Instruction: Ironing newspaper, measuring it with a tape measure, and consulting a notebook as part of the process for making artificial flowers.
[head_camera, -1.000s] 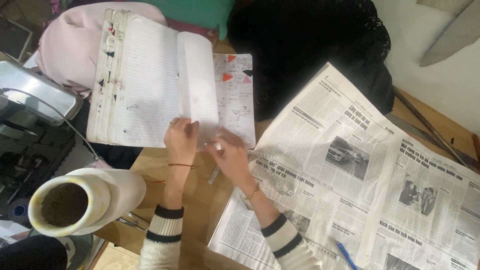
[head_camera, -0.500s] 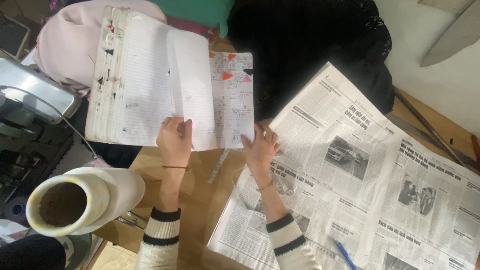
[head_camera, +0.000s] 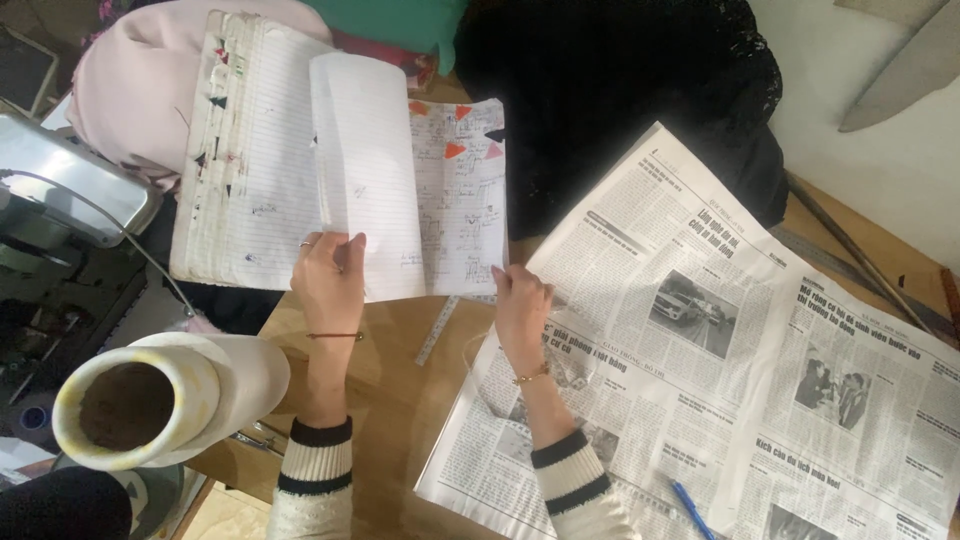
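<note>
A curled ruled page (head_camera: 365, 180) of the notebook (head_camera: 250, 190) is pinched by the left hand (head_camera: 328, 280); the right hand (head_camera: 520, 310), fingers together, is pressed flat at the newspaper (head_camera: 720, 350) edge.

My notebook (head_camera: 260, 190) is white with thin ruled lines and red, orange and dark paper triangles on its pages. Right of the notebook, the newspaper (head_camera: 720, 340) is grey-white with black print and grey photos; a blue pen (head_camera: 692, 508) lies on it. My cuffs (head_camera: 315, 455) are cream with black stripes. Below the notebook, the roll (head_camera: 150, 400) is cream with a brown core.
</note>
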